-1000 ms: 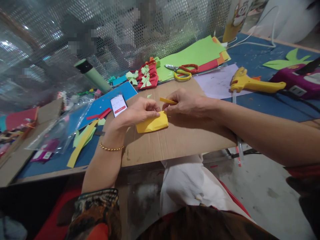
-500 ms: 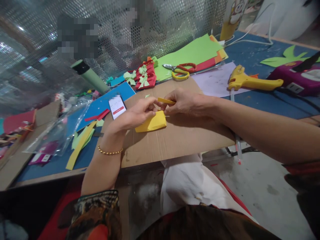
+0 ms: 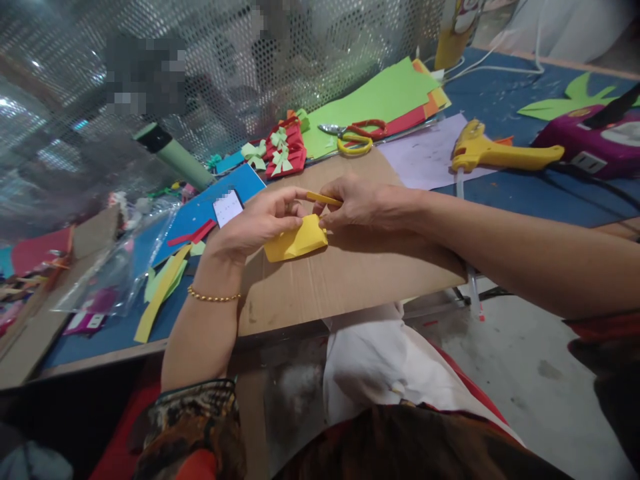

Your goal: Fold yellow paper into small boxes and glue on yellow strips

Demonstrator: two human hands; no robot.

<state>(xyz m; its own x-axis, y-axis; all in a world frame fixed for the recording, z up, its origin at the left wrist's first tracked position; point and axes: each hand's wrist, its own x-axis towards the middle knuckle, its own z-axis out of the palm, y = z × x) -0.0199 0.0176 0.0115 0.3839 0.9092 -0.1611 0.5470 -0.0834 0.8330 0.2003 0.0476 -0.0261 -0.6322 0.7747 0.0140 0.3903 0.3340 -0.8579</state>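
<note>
A folded yellow paper piece (image 3: pixel 299 243) rests on a brown cardboard sheet (image 3: pixel 325 287). My left hand (image 3: pixel 265 217) is closed on its upper left side, with the thumb along the top. Pinched in my right hand (image 3: pixel 361 202) is a thin orange-yellow strip (image 3: pixel 325 199), held just above the folded piece. The strip's left end meets my left index fingertip. Other right fingertips are at the folded piece's right end; whether they grip it, I cannot tell.
Beyond the cardboard lie scissors (image 3: pixel 356 146), green paper sheets (image 3: pixel 370 100) and red pieces with pale bows (image 3: pixel 287 150). A yellow glue gun (image 3: pixel 505 155) is at right. Left are a phone (image 3: pixel 228 207), paper strips (image 3: pixel 163 293) and a green bottle (image 3: pixel 175 157).
The view has shifted slightly. Both hands keep nearly the same pose over the yellow paper piece, and the strip remains in the right hand.
</note>
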